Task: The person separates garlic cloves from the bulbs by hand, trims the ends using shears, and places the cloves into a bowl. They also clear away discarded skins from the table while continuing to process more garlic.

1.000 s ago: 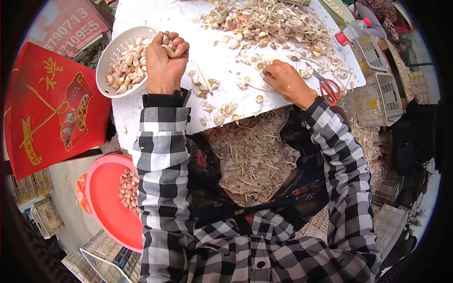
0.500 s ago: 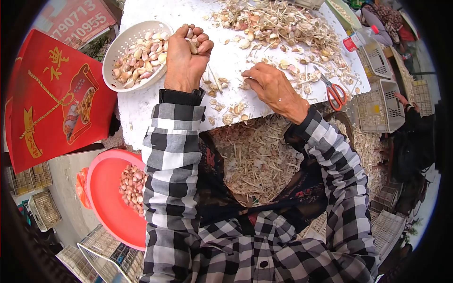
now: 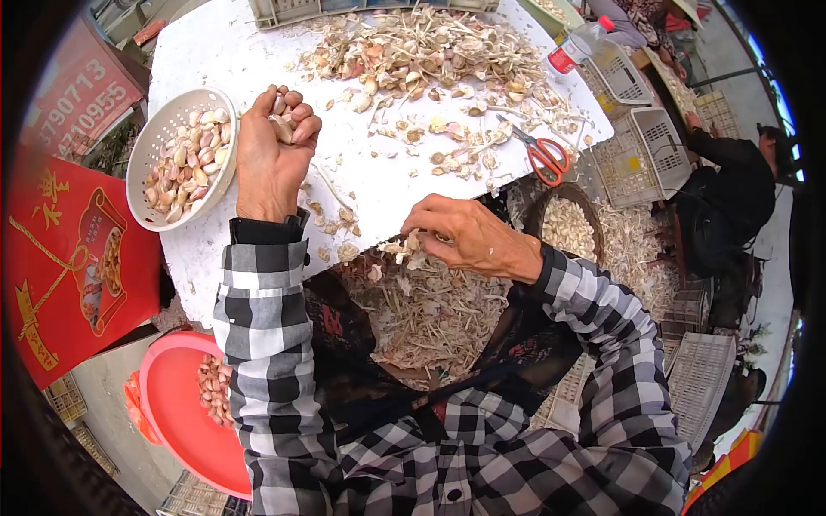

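Observation:
Curled up beside the white colander (image 3: 138,185), my left hand (image 3: 274,159) is closed around several garlic cloves (image 3: 282,129). More peeled-off cloves (image 3: 194,155) with pinkish skins lie inside that colander. My right hand (image 3: 469,236) is at the front edge of the white table (image 3: 258,60), its fingers bent over garlic skins and root scraps (image 3: 404,248), some of which hang past the edge. Beneath it, a heap of stalks and skins (image 3: 439,322) fills the dark cloth on my lap. Scissors with orange handles (image 3: 546,159) rest on the table to the right.
A large pile of garlic stalks and bits (image 3: 430,56) covers the back of the table, before a plastic crate (image 3: 361,7). A red basin (image 3: 176,413) with cloves and a red gift bag (image 3: 77,267) stand left. At right are a bottle (image 3: 581,47), crates (image 3: 641,163) and other people.
My right hand has come down and toward me to the table edge, taking the scraps with it. My left hand still holds the cloves. The view has shifted, so the table appears further left.

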A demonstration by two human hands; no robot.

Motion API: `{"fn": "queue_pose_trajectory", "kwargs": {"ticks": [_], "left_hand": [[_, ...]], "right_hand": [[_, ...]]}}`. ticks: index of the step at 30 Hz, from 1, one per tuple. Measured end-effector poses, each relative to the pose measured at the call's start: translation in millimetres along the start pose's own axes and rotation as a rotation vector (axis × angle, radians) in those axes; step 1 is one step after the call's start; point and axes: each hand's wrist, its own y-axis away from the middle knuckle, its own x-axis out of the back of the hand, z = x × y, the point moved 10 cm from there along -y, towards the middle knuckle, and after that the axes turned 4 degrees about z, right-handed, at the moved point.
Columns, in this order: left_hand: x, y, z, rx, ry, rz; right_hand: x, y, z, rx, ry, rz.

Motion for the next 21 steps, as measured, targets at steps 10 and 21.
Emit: {"fn": "queue_pose_trajectory", "kwargs": {"ticks": [10, 21], "left_hand": [[-7.6, 2.6, -35.6, 0.078, -0.156, 0.015], [-10.1, 6.1, -52.3, 0.103, -0.246, 0.079]], "right_hand": [[60.6, -12.4, 96.3, -0.163, 0.34, 0.204], [80.0, -48.3, 137.8, -0.158, 0.394, 0.283]]}}
